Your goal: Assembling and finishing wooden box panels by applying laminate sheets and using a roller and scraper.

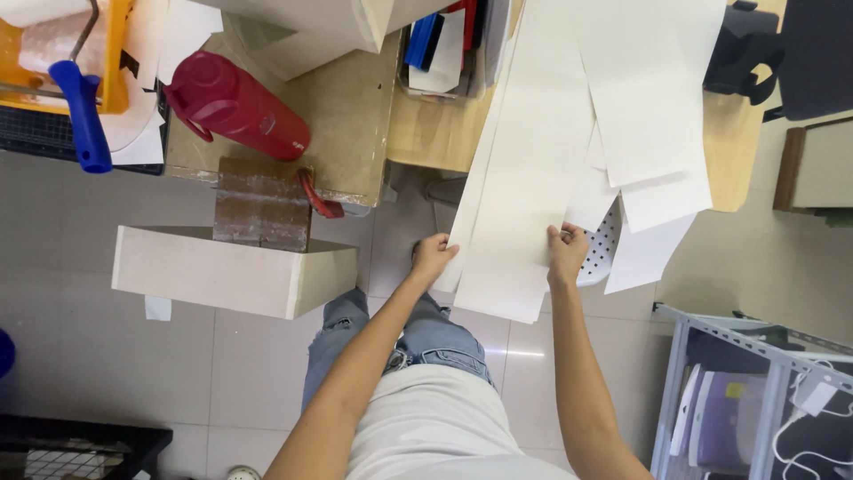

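Far left, on the surface (355, 116): orange tray (115, 53) with a paint roller, blue handle (82, 111) pointing down. Just right of it: red flask (235, 107), lying tilted, cap toward the left. Below the flask: brown block (262, 204), with a red hook (318, 197) at its right edge. Lower left, overhanging the tiled floor (133, 373): pale L-shaped board (222, 271), corner toward the right.

Centre: left hand (433, 258), fingers closed on the left edge of the long white sheets (524, 178), thumb on top. Sheets stacked, running from the top of the view down past the surface edge, lower ends hanging free over the floor. Right hand (566, 252): fingers pinched on the right edge of the same stack, near its lower end. Both hands level with each other, the stack between them. Blue jeans and a pale shirt visible below the arms.

Right of the stack: further white sheets (649, 133), shorter, overlapping, also hanging off the surface edge. Behind them, partly hidden: white perforated item (604, 249); kind not discernible. Top centre: tray of blue and red items (440, 40). Top right: black object (746, 53) on the surface.

Lower right: grey metal rack (755, 347), holding a purple and white item (724, 418) and a white cable (804, 427).
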